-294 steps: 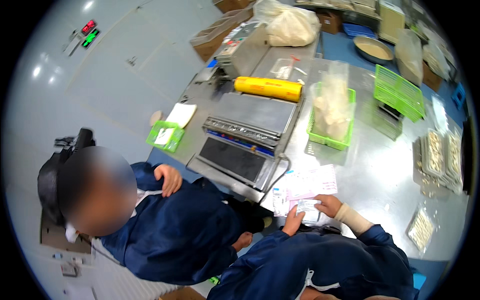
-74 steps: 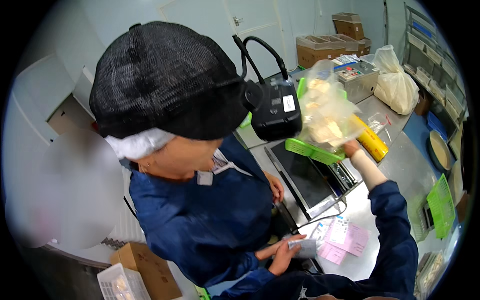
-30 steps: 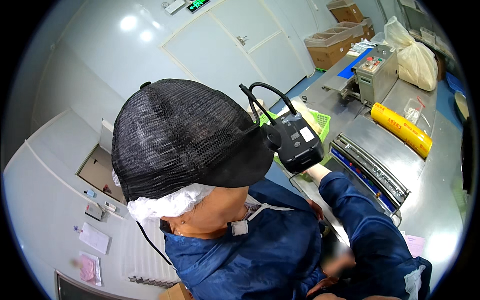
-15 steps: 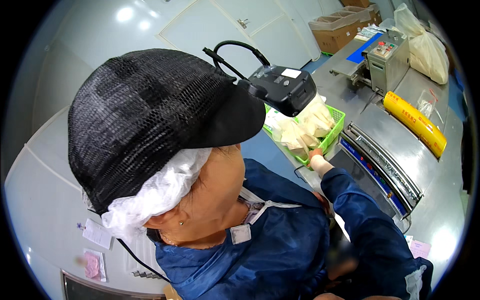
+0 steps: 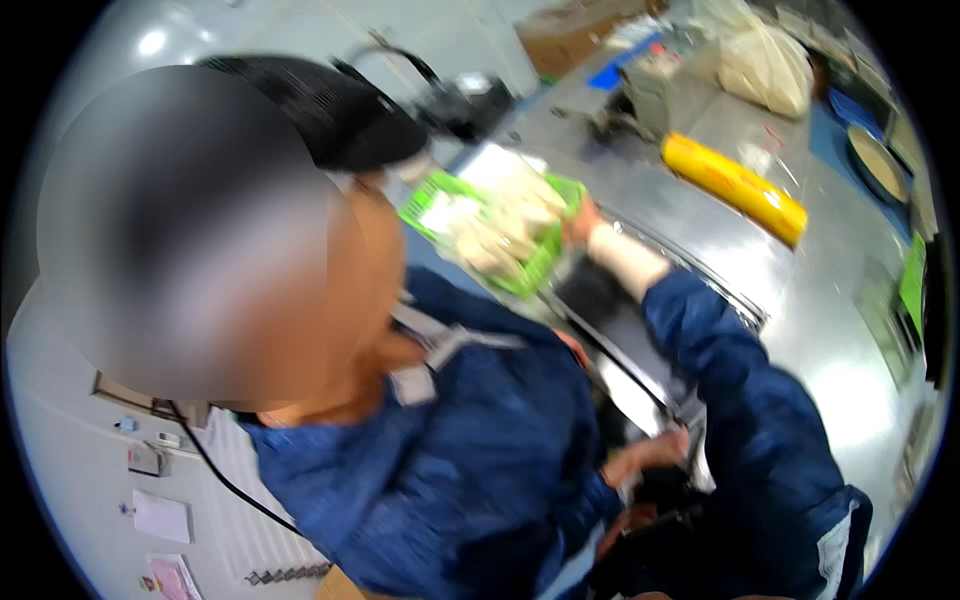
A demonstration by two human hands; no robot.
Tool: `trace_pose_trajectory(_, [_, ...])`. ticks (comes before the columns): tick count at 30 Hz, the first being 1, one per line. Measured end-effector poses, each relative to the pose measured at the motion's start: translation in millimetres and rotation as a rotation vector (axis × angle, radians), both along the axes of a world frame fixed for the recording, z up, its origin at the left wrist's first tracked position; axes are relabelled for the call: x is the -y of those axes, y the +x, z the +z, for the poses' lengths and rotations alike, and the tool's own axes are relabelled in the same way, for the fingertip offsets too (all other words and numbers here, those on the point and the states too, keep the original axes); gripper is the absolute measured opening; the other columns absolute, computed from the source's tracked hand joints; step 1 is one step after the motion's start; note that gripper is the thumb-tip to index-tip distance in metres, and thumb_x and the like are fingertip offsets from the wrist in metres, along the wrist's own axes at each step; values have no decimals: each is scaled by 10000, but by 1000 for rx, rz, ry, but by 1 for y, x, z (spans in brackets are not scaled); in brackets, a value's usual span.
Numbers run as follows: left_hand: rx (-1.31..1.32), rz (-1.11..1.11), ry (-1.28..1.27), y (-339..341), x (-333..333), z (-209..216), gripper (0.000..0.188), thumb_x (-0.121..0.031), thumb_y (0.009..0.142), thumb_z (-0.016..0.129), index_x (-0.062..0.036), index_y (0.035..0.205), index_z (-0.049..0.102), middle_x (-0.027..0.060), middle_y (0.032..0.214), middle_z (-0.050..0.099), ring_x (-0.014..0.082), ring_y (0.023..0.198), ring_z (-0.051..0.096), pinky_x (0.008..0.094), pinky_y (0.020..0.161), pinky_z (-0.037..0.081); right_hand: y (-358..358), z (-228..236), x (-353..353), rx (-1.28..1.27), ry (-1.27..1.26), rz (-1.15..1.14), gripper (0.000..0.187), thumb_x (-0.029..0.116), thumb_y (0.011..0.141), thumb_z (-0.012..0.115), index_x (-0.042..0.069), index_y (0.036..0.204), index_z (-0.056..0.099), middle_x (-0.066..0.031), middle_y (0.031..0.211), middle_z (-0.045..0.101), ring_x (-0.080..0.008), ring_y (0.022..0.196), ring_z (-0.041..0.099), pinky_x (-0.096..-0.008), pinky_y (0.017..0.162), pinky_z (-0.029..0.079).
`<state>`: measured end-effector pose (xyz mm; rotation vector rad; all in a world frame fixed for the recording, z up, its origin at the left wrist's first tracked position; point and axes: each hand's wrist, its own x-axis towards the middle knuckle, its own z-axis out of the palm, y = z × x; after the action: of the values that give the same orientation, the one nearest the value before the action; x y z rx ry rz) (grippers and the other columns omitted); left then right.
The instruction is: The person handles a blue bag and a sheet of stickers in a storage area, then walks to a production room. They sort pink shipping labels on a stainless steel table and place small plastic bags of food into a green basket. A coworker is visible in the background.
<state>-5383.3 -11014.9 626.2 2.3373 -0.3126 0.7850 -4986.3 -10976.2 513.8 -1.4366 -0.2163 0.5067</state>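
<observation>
My right arm, in a blue sleeve with a pale cuff, reaches up from the lower right. My right hand [image 5: 583, 222] is closed on the right edge of a green plastic basket [image 5: 541, 268]; motion blur softens its fingers. Cream-coloured items in clear wrapping [image 5: 510, 215] fill the basket. Low in the middle, a patch of skin [image 5: 627, 523] may be my left hand, but its fingers are hidden. Just above it, a co-worker's hand [image 5: 655, 452] rests by the bench edge, and part of the co-worker's other hand [image 5: 574, 345] shows beyond.
A co-worker in a blue jacket [image 5: 480, 440] fills the left and middle. On the steel bench [image 5: 810, 310] lie a yellow roll [image 5: 735, 187] and a partly hidden metal tabletop machine [image 5: 690, 255]. Farther back stand a grey metal device [image 5: 655, 95] and a full whitish bag [image 5: 765, 65].
My view has turned, shifting the scene left and up. My right hand has moved from the basket's near corner along to its right edge. The co-worker's nearer hand now shows clearly.
</observation>
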Motion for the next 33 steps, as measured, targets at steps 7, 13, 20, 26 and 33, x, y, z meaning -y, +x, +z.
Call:
trace_pose_trajectory(7, [-674,-422,-912,-116,120,-89,196,4,825,527,-37,1016,525,152,1151,507,243,1041,523,320,899,388,-69,143,276,360,50,-173,479,114,845,500,12,1279,323,-144,1162,482,-196,892,577,-280,736,502])
trace_pose_trajectory(13, [-793,-246,-1128,-96,140,-79,125,10,839,502,-9,959,531,133,1078,560,185,989,523,272,857,385,-173,78,419,155,-140,-332,362,104,850,483,-3,1192,435,-118,1053,553,-170,828,588,-267,687,501])
trace_pose_trajectory(20, [-985,-487,-1031,-85,175,-83,145,-5,839,518,-19,982,531,116,1086,554,168,997,512,264,858,386,-323,-65,540,-71,-333,-543,289,109,855,474,13,1126,498,-80,849,619,-131,653,578,-246,563,481])
trace_pose_trajectory(26, [-1021,-681,-863,-76,216,-79,154,8,825,527,-34,972,543,91,1051,558,176,996,516,266,859,388,-425,-124,549,-60,-823,-479,438,108,796,480,60,1226,406,-143,721,607,-263,608,603,-359,596,482])
trace_pose_trajectory(33, [-1012,-744,-738,-73,243,-79,168,42,799,527,-7,957,555,101,1038,561,198,1003,524,281,867,393,-451,-135,553,-21,-973,-399,619,111,771,502,119,1334,245,-176,804,605,-332,718,594,-402,690,479])
